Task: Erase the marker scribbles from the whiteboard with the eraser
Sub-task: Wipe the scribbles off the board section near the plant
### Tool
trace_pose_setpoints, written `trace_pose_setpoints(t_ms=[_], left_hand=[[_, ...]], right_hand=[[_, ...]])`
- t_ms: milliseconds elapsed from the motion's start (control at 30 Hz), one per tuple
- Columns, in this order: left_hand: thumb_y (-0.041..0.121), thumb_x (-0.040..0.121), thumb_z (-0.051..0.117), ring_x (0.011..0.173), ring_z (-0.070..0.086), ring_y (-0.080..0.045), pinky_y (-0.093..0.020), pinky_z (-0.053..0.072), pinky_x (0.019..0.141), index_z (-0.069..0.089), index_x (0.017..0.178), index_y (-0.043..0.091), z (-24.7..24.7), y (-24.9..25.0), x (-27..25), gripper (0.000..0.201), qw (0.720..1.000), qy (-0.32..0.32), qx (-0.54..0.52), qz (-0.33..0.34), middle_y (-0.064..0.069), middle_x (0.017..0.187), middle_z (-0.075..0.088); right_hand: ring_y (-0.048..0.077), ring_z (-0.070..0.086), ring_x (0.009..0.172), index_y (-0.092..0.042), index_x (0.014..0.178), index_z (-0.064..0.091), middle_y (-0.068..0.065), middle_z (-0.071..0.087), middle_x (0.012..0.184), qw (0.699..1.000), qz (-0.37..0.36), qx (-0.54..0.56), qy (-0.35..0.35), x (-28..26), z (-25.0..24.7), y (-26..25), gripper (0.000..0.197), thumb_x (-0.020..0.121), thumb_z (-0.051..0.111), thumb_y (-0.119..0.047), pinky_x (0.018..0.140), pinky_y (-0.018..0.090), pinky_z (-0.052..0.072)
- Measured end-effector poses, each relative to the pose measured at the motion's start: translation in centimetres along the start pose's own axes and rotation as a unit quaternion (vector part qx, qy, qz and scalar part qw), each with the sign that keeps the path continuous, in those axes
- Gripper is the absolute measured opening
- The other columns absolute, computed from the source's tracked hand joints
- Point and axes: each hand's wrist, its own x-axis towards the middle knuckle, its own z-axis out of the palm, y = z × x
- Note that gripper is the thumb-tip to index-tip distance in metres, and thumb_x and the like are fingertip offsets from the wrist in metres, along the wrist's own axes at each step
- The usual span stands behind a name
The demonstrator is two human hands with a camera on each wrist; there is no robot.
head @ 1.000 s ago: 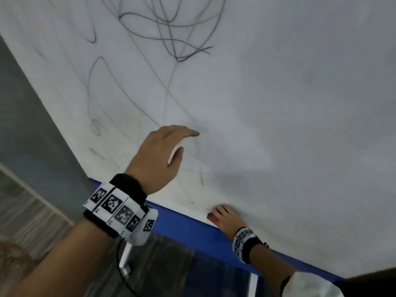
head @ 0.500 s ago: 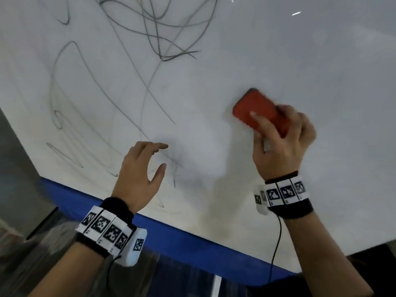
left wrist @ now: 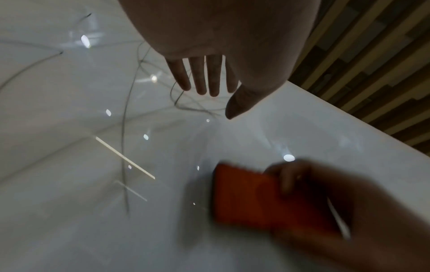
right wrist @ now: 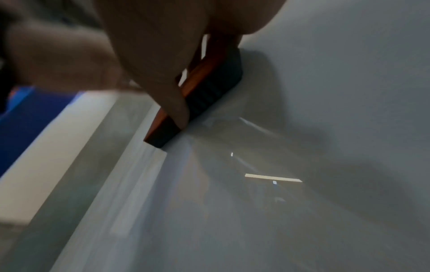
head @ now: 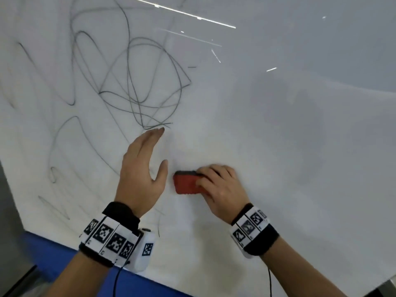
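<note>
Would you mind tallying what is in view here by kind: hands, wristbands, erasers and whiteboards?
Hands: 2, the left hand and the right hand
Marker wristbands: 2, left wristband and right wristband
Erasers: 1, the red eraser
Whiteboards: 1, the whiteboard
Total: 6

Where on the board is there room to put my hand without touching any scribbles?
The broad bare patch of the whiteboard right of the right hand and its eraser is free. The strip under that hand, above the blue edge, looks clean too. It is crowded upper left: scribbles tangle above the open left hand and run beside it.
</note>
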Motion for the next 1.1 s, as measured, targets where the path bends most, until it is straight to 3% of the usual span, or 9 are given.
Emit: trace_pose_setpoints(t_ms=[100, 167, 333, 467, 600, 700, 833, 933, 1100], left_hand=[[0.016, 0.092, 0.066, 0.152, 0.037, -0.019, -0.043, 0.034, 0.122, 0.050, 0.153, 0.015, -0.7, 1.0, 3.8, 0.063, 0.995, -0.024, 0.041, 0.084, 0.000, 0.163, 0.041], [0.017, 0.092, 0.070, 0.154, 0.033, -0.022, -0.040, 0.032, 0.124, 0.047, 0.155, 0.012, -0.8, 2.6, 6.7, 0.067, 0.986, -0.046, 0.062, 0.145, -0.002, 0.164, 0.038], [0.023, 0.091, 0.071, 0.134, 0.049, -0.026, -0.038, 0.040, 0.115, 0.059, 0.142, 0.007, -0.6, 4.9, 13.5, 0.055, 0.979, -0.020, 0.062, 0.193, -0.010, 0.143, 0.056], [0.036, 0.095, 0.063, 0.117, 0.056, -0.030, -0.041, 0.044, 0.102, 0.063, 0.140, 0.013, -1.1, 4.6, 17.5, 0.051, 0.960, -0.007, 0.119, 0.252, -0.013, 0.126, 0.063], [0.035, 0.100, 0.064, 0.109, 0.054, -0.035, -0.051, 0.049, 0.100, 0.056, 0.149, 0.019, -3.2, 4.3, 22.8, 0.052, 0.969, 0.120, 0.118, 0.179, -0.017, 0.128, 0.058], [0.033, 0.101, 0.063, 0.108, 0.052, -0.034, -0.048, 0.048, 0.100, 0.053, 0.152, 0.020, -2.9, 4.9, 24.2, 0.053, 0.972, 0.180, 0.094, 0.119, -0.015, 0.132, 0.055], [0.035, 0.102, 0.064, 0.116, 0.054, -0.036, -0.046, 0.045, 0.101, 0.056, 0.149, 0.018, 0.4, 4.9, 19.5, 0.051, 0.967, 0.130, 0.118, 0.183, -0.018, 0.134, 0.058], [0.035, 0.103, 0.063, 0.113, 0.059, -0.039, -0.049, 0.048, 0.097, 0.058, 0.148, 0.016, -1.6, 2.9, 20.5, 0.049, 0.946, 0.102, 0.178, 0.250, -0.020, 0.132, 0.061], [0.037, 0.101, 0.059, 0.114, 0.053, -0.036, -0.043, 0.047, 0.101, 0.055, 0.147, 0.015, -7.4, -0.8, 26.7, 0.051, 0.965, 0.197, 0.131, 0.110, -0.018, 0.136, 0.053]], right_hand=[[0.022, 0.054, 0.107, -0.015, 0.100, 0.066, -0.004, 0.072, 0.109, 0.993, 0.057, 0.005, 0.099, 7.9, -6.2, 2.9, 0.036, 0.069, 0.085, -0.016, 0.098, 0.036, 0.034], [0.021, 0.056, 0.103, -0.016, 0.103, 0.062, -0.005, 0.072, 0.101, 0.990, 0.067, 0.004, 0.121, 13.0, -9.5, 4.4, 0.043, 0.067, 0.086, -0.020, 0.096, 0.033, 0.032], [0.028, 0.060, 0.092, -0.012, 0.108, 0.055, 0.004, 0.061, 0.108, 0.997, 0.047, 0.051, 0.031, 18.7, -13.8, 5.6, 0.055, 0.064, 0.087, -0.019, 0.084, 0.037, 0.044], [0.024, 0.055, 0.113, -0.018, 0.133, 0.052, 0.001, 0.053, 0.131, 0.994, 0.048, 0.101, -0.012, 19.5, -17.2, 6.5, 0.072, 0.071, 0.084, -0.030, 0.102, 0.041, 0.046], [0.027, 0.046, 0.136, -0.021, 0.147, 0.047, 0.004, 0.049, 0.146, 0.990, 0.078, -0.023, 0.117, 22.8, -20.5, 8.3, 0.066, 0.085, 0.068, -0.030, 0.116, 0.041, 0.033], [0.034, 0.032, 0.149, -0.023, 0.154, 0.039, 0.010, 0.039, 0.157, 0.968, 0.164, -0.130, 0.137, 24.3, -19.6, 7.9, 0.070, 0.090, 0.066, -0.032, 0.123, 0.053, 0.023], [0.037, 0.014, 0.156, -0.021, 0.160, 0.030, 0.011, 0.018, 0.169, 0.951, 0.217, -0.174, 0.136, 24.1, -16.7, 7.5, 0.068, 0.096, 0.053, -0.019, 0.126, 0.055, 0.012], [0.038, 0.007, 0.158, -0.021, 0.162, 0.023, 0.012, 0.009, 0.171, 0.949, 0.213, -0.193, 0.129, 23.5, -15.8, 8.1, 0.062, 0.103, 0.041, -0.020, 0.128, 0.054, 0.007], [0.040, 0.004, 0.157, -0.022, 0.163, 0.020, 0.015, 0.007, 0.171, 0.948, 0.214, -0.203, 0.118, 23.1, -15.8, 8.4, 0.060, 0.106, 0.037, -0.031, 0.128, 0.055, 0.004]])
